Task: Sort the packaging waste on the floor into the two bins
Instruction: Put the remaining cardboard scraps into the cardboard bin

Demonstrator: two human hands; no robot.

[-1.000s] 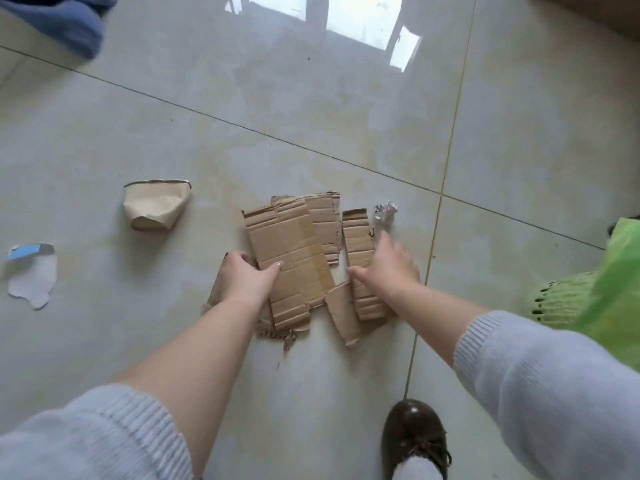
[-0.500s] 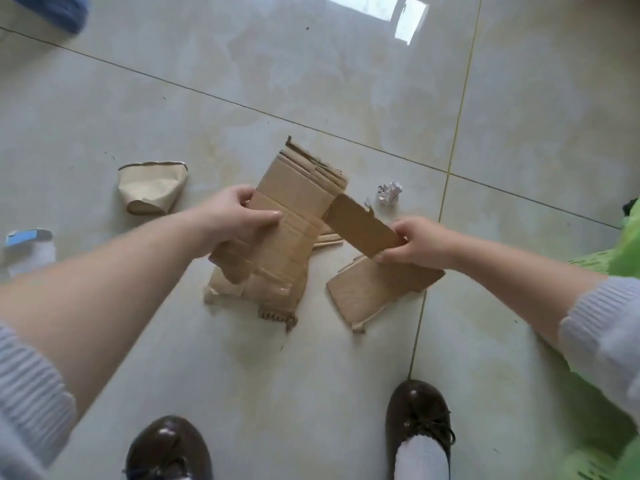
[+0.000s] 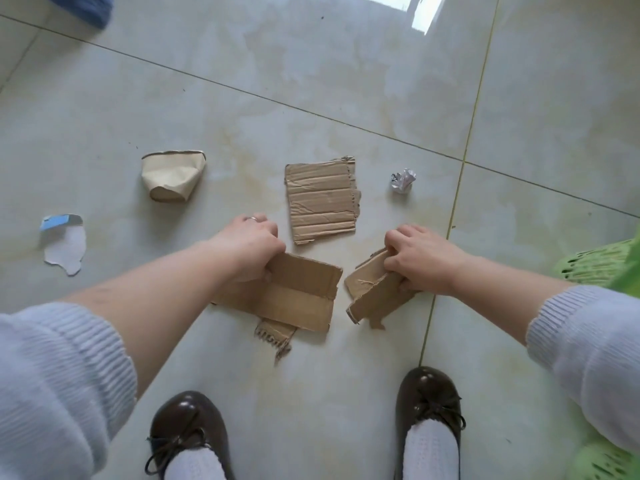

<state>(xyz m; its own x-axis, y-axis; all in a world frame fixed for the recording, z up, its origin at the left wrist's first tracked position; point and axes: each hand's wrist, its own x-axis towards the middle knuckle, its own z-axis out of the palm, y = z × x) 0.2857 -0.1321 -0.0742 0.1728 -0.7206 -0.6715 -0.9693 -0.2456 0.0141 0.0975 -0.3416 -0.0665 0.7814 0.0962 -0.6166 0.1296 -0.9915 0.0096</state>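
The left hand (image 3: pixel 247 245) is gripping a folded sheet of cardboard (image 3: pixel 299 294) by its near-left edge, fingers curled round it, with a frayed strip (image 3: pixel 275 336) hanging below. The right hand (image 3: pixel 420 259) is clenching a smaller torn cardboard piece (image 3: pixel 372 289), thumb and fingers pinching its upper edge. Both pieces are being held low over the floor (image 3: pixel 311 81), probably so they can be gathered together before going to a bin.

A third flat cardboard piece (image 3: pixel 322 199) is lying on the floor just beyond the hands, untouched. A crushed paper cup (image 3: pixel 173 174) is lying well to the left, a white and blue scrap (image 3: pixel 64 242) further left, and a crumpled foil ball (image 3: pixel 403 180) to the right of the flat piece.

A green mesh bin (image 3: pixel 602 266) is showing at the right edge, near the right arm; it seems the likely place for the cardboard. A blue object (image 3: pixel 90 5), possibly the second bin, is sitting at the top left corner.
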